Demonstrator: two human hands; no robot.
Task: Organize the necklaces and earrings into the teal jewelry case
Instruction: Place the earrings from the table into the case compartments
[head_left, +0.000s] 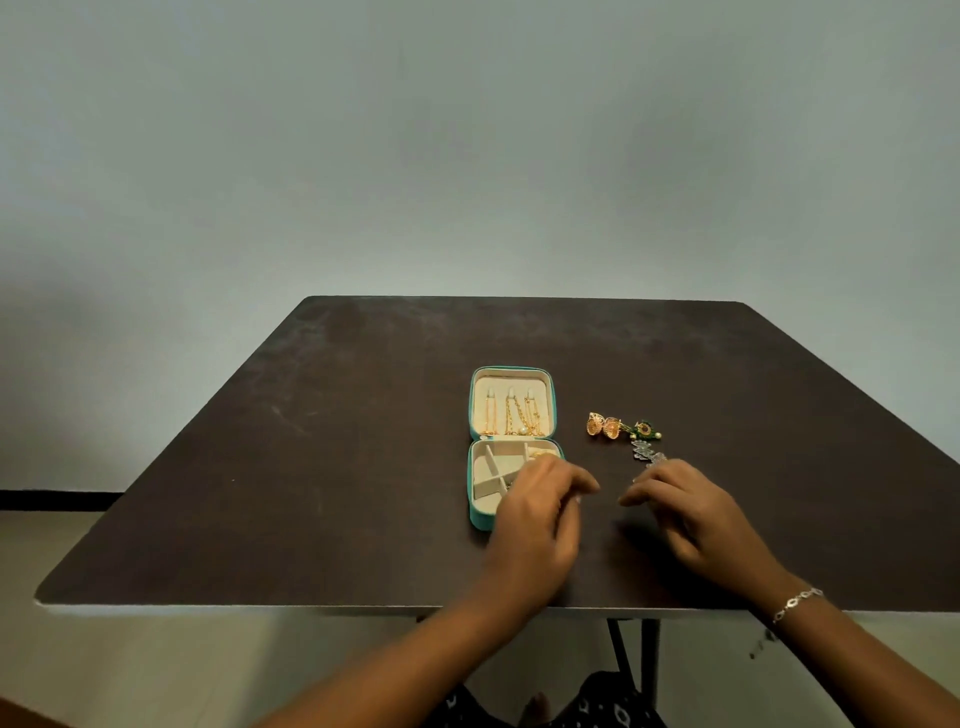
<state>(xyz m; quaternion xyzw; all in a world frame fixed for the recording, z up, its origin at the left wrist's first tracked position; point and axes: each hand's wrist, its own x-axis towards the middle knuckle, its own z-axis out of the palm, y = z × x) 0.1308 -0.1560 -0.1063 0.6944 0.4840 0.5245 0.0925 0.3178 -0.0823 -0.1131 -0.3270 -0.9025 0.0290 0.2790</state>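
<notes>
Partly, the teal zip jewelry case with cream lining (511, 382) is hidden: the left hand (535, 514) lies over the near right corner of its divided tray, so those compartments cannot be seen. The case lies opened flat near the middle of the dark brown bench (363, 441). Its long axis runs straight away from the person, with the lid at the far end and the tray nearer. Thin gold chain necklaces (519, 415) lie in the lid along that same axis. A small gold piece (543, 454) shows in the tray's far right compartment, too small to identify.

The left fingers (582, 480) are blurred and reach rightward past the case's edge; whether they hold anything cannot be told. The right hand (685, 509) is just right of them, its fingers (641, 491) bent toward the bench, thumb hidden, so its grip cannot be told either. A silver link bracelet (797, 603) circles that wrist.

To the right of the case lie a pair of gold dome earrings (602, 426) and a green and gold earring (644, 430) in a row. Silver leaf-shaped earrings (647, 453) lie nearer, partly behind the right hand.
</notes>
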